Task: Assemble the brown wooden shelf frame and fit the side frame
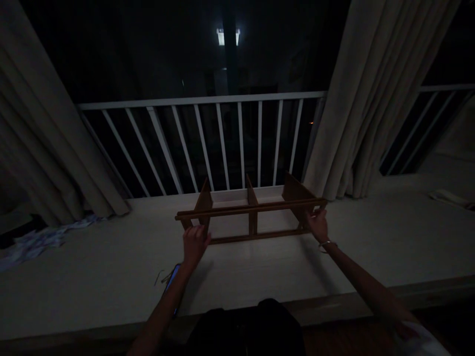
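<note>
A brown wooden shelf unit (253, 209) with upright dividers stands on the pale ledge in front of me, and its bays have no back panel. At its left end, my left hand (195, 243) is closed around the side piece below the top edge. My right hand (318, 225) grips the opposite end, just under the long front board, with a bracelet (328, 244) at that wrist. The dim light hides some of the fingertips behind the wood.
A phone (172, 278) lies by my left forearm, beside a thin wire-like item (159, 277). White railings (240, 143) run behind the ledge (122, 257), between curtains (349, 113) on both sides. Crumpled patterned fabric or paper (40, 242) rests at far left.
</note>
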`<state>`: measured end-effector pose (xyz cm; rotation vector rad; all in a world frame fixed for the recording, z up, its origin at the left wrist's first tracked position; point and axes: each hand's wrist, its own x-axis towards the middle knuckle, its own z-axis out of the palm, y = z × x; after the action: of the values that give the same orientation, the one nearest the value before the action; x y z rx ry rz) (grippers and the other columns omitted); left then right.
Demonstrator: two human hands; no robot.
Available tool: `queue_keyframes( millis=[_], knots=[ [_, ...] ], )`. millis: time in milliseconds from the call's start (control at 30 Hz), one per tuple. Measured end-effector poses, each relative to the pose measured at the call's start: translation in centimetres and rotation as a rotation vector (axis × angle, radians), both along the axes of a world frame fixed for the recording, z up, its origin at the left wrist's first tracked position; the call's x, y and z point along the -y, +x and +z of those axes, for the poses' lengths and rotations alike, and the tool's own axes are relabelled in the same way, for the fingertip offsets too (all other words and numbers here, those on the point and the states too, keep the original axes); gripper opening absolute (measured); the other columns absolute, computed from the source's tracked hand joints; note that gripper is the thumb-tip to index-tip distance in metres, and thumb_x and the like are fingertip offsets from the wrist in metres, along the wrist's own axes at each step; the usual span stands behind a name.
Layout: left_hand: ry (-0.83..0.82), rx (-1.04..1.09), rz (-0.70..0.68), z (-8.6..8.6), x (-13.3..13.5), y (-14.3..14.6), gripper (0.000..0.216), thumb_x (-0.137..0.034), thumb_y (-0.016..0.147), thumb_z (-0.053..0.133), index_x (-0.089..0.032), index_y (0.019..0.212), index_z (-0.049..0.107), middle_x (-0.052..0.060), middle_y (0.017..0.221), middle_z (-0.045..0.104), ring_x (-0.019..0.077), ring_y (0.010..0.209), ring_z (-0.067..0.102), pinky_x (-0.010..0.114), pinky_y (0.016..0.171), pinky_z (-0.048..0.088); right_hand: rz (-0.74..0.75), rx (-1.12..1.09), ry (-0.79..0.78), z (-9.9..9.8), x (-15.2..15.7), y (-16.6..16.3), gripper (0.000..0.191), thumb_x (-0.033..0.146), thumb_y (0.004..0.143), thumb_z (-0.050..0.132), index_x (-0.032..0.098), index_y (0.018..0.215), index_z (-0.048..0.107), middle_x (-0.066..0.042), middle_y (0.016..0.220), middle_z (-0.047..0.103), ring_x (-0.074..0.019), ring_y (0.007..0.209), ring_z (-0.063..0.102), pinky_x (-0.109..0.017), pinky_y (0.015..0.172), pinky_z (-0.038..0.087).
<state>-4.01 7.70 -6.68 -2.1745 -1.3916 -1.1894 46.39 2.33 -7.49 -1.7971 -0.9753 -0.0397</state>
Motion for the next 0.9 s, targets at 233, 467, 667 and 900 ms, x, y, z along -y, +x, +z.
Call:
queue_keyframes(
  millis=[233, 467, 667, 900],
  knots=[
    [-0.016, -0.402, -0.082, 7.2, -2.1, 6.9, 0.056, -0.04, 0.082, 0.04, -0.016, 0.131, 0.028, 0.013, 0.136, 0.028, 0.025, 0.127, 0.02, 0.044, 0.104, 0.013, 0.096, 0.028, 0.005, 2.2, -1.2, -5.9, 0.029, 0.038, 0.076, 0.043, 0.021, 0.099, 0.037, -0.005, 0.079, 0.06, -0.0178, 0.065, 0.058, -0.029, 0.06, 0.042],
    [-0.188, -0.518, -0.03, 7.1, -4.1, 7.3, 0.056, -0.047, 0.084, 0.03, -0.021, 0.132, 0.026, 0.011, 0.13, 0.038, 0.0238, 0.122, 0.029, 0.04, 0.101, 0.016, 0.195, 0.18, -0.046, 3.0, -1.5, -5.9, 0.027, 0.031, 0.078, 0.042, 0.021, 0.103, 0.041, -0.006, 0.084, 0.062, -0.0178, 0.07, 0.059, -0.028, 0.064, 0.043],
    [-0.269, -0.505, 0.023, 7.0, -4.6, 7.6, 0.045, -0.044, 0.087, 0.018, -0.025, 0.123, 0.038, 0.01, 0.112, 0.051, 0.023, 0.104, 0.044, 0.04, 0.09, 0.026, 0.216, 0.433, 0.027, 4.7, -1.6, -7.3, 0.027, 0.03, 0.083, 0.033, 0.019, 0.103, 0.046, -0.01, 0.097, 0.057, -0.0206, 0.088, 0.053, -0.032, 0.076, 0.039],
    [-0.285, -0.466, 0.108, 6.9, -4.7, 8.5, 0.046, -0.047, 0.086, 0.017, -0.027, 0.12, 0.04, 0.011, 0.111, 0.049, 0.0242, 0.1, 0.044, 0.042, 0.084, 0.026, 0.456, 0.797, -0.042, 6.9, -4.0, -10.3, 0.032, 0.038, 0.086, 0.032, 0.024, 0.11, 0.049, -0.007, 0.111, 0.054, -0.0206, 0.102, 0.045, -0.036, 0.089, 0.027]
  ],
)
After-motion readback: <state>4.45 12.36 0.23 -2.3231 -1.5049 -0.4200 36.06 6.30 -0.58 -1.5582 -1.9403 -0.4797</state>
